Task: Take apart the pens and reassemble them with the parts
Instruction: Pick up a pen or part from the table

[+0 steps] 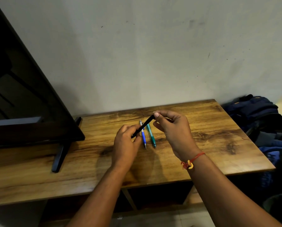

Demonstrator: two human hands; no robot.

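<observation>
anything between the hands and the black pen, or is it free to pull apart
Nothing visible. The left hand grips the lower end of the black pen and the right hand pinches its upper end, above the table. The blue pen and green pen lie on the table beneath it.

Left hand (126, 141) gripping black pen (144, 126), right hand (171, 126) pinching (both raised)

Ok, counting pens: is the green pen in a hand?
No, the green pen lies on the table; left hand and right hand hold the black pen.
</observation>
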